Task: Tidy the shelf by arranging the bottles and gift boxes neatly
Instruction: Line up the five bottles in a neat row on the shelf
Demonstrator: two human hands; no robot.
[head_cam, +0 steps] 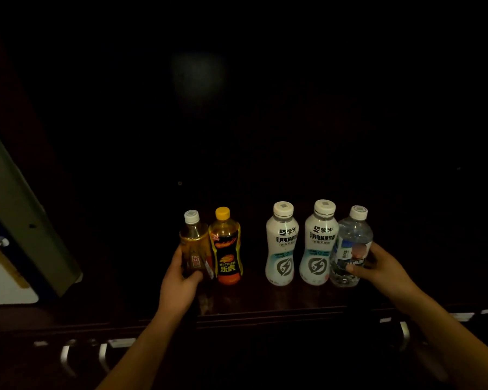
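Dark wood, almost black in this dim light, is what the shelf [265,301] is made of, and five bottles stand in a row near its front edge. The left hand [178,282] has its fingers [193,276] wrapped around the amber tea bottle [195,246], which touches the yellow-capped energy drink [227,249] beside it. After a gap come two white electrolyte bottles [282,246] [319,244], and the right hand [383,270] is clamped on the clear water bottle [350,249], which leans slightly and presses against the nearer white one.

The risk, as I judge it, is a chain of knocks: pushing either end bottle inward could tip its tall, narrow neighbour, and anything that falls forward has little shelf left before the edge. The poor light adds to this, since the back of the shelf is not visible and no gift boxes can be made out. A pale box [20,220] leans at the far left, well apart from the row
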